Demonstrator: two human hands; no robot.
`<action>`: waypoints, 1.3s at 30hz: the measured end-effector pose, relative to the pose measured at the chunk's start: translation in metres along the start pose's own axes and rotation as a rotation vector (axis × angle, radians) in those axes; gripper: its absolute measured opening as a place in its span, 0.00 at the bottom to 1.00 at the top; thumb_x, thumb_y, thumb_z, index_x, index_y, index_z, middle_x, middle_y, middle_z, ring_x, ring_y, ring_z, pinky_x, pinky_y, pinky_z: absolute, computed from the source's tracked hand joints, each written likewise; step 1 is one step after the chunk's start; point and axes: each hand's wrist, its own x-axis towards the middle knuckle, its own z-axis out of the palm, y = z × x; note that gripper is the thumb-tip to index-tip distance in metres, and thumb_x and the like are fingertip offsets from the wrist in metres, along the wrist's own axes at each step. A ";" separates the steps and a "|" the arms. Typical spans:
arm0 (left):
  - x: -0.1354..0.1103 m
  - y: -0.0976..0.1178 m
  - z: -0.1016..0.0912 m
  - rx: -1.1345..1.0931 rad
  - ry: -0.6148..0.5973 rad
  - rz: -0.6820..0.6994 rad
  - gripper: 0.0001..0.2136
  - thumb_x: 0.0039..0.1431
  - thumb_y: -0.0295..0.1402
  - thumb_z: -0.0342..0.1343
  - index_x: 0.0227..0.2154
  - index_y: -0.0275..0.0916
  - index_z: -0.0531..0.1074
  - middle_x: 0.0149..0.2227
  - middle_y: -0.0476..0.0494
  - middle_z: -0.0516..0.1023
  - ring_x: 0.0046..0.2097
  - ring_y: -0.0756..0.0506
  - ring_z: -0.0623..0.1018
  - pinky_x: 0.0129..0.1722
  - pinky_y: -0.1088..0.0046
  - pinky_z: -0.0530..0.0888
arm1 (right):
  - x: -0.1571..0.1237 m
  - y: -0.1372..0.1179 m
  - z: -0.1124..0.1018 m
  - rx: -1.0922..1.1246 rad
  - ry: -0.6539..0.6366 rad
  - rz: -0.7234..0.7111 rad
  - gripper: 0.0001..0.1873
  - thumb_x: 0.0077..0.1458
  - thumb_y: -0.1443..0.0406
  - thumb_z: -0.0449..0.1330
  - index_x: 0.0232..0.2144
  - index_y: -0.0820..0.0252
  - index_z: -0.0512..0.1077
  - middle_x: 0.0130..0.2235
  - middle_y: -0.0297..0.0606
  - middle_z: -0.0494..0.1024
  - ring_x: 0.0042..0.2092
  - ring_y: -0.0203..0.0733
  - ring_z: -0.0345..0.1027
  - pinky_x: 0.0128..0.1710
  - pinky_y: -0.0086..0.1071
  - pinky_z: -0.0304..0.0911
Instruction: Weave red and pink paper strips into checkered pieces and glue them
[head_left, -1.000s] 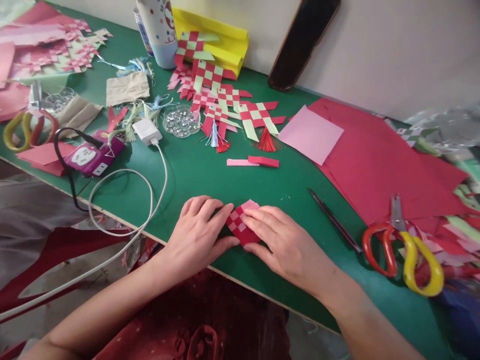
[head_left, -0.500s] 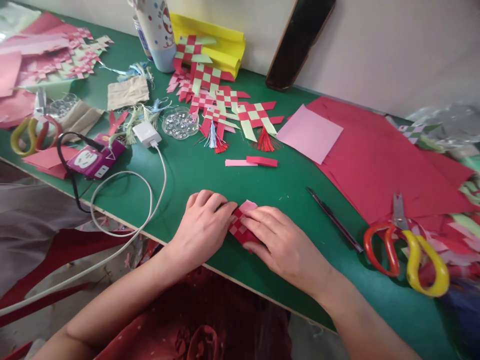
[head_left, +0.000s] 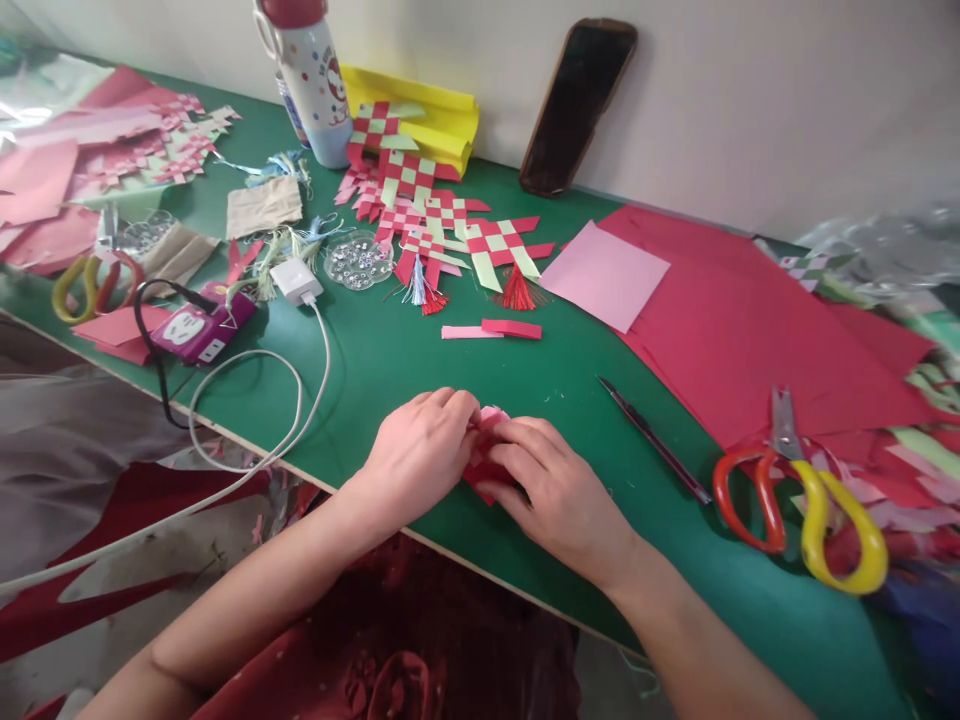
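Between my hands is a small woven paper piece [head_left: 480, 467] in red and pink, near the table's front edge. My left hand [head_left: 424, 447] pinches its upper left side with curled fingers. From the right, my right hand [head_left: 559, 490] grips the piece, thumb low and fingers over the top. Much of the weave is hidden by the fingers. Just beyond lie a pink paper strip [head_left: 471, 332] and a red paper strip [head_left: 512, 329], overlapping. Farther back are several woven paper fish [head_left: 499, 243], some with tassels.
Scissors [head_left: 784, 430] and a dark pen-like tool [head_left: 652, 440] lie to the right, beside red paper sheets [head_left: 757, 320]. A phone [head_left: 577, 105] leans on the wall. At left are a purple power adapter [head_left: 196, 328], a white cable [head_left: 301, 400] and a bottle [head_left: 322, 95].
My left fingers have curled in closer to the top of the woven piece, and its checks are now more covered. The camera view has shifted slightly.
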 end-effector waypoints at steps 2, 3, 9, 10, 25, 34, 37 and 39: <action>0.001 0.001 -0.002 -0.073 0.020 -0.028 0.05 0.63 0.26 0.49 0.39 0.39 0.68 0.37 0.47 0.76 0.38 0.45 0.77 0.37 0.69 0.72 | -0.001 0.001 0.001 0.007 0.000 0.011 0.08 0.60 0.66 0.59 0.41 0.63 0.73 0.50 0.50 0.75 0.53 0.50 0.67 0.54 0.46 0.69; 0.002 0.001 -0.003 -0.107 0.031 -0.032 0.05 0.62 0.26 0.50 0.39 0.40 0.68 0.37 0.47 0.76 0.38 0.45 0.77 0.36 0.70 0.72 | -0.001 0.001 0.001 0.006 -0.001 0.015 0.07 0.60 0.66 0.59 0.41 0.63 0.73 0.50 0.50 0.75 0.53 0.50 0.67 0.54 0.47 0.69; 0.005 0.002 -0.003 -0.242 0.059 -0.040 0.12 0.59 0.27 0.54 0.46 0.41 0.65 0.45 0.44 0.72 0.32 0.49 0.77 0.35 0.68 0.75 | 0.001 -0.001 -0.001 0.033 0.003 0.025 0.06 0.61 0.65 0.58 0.40 0.59 0.72 0.46 0.46 0.76 0.49 0.49 0.68 0.50 0.49 0.71; 0.005 0.001 -0.003 -0.272 0.065 -0.039 0.13 0.59 0.28 0.54 0.47 0.41 0.65 0.46 0.43 0.71 0.32 0.49 0.78 0.36 0.67 0.75 | 0.001 -0.001 -0.002 0.039 0.009 0.021 0.06 0.61 0.65 0.59 0.40 0.59 0.72 0.46 0.46 0.76 0.49 0.49 0.68 0.50 0.48 0.71; 0.030 0.017 -0.012 -0.509 -0.041 0.217 0.09 0.56 0.27 0.56 0.38 0.41 0.63 0.36 0.50 0.73 0.30 0.52 0.74 0.32 0.75 0.71 | 0.001 0.019 -0.023 0.781 0.183 0.705 0.20 0.57 0.51 0.60 0.45 0.58 0.71 0.43 0.41 0.78 0.43 0.43 0.73 0.41 0.37 0.72; 0.049 0.020 -0.001 -0.671 -0.076 0.233 0.04 0.57 0.29 0.57 0.36 0.39 0.70 0.34 0.49 0.74 0.34 0.50 0.74 0.35 0.74 0.73 | 0.002 0.022 -0.026 0.779 0.349 0.789 0.16 0.55 0.52 0.62 0.32 0.58 0.71 0.27 0.31 0.71 0.28 0.34 0.63 0.27 0.29 0.62; 0.050 0.018 0.006 -0.733 -0.054 0.227 0.06 0.62 0.33 0.56 0.40 0.39 0.72 0.36 0.47 0.77 0.36 0.49 0.76 0.37 0.74 0.74 | 0.002 0.024 -0.026 0.777 0.421 0.820 0.17 0.56 0.50 0.61 0.32 0.58 0.70 0.26 0.30 0.70 0.27 0.34 0.62 0.27 0.29 0.61; 0.050 0.017 0.009 -0.754 -0.033 0.225 0.08 0.64 0.34 0.54 0.43 0.39 0.73 0.38 0.46 0.78 0.38 0.49 0.77 0.40 0.73 0.74 | 0.002 0.024 -0.026 0.783 0.454 0.834 0.17 0.56 0.50 0.61 0.32 0.58 0.70 0.26 0.31 0.70 0.27 0.34 0.62 0.27 0.29 0.61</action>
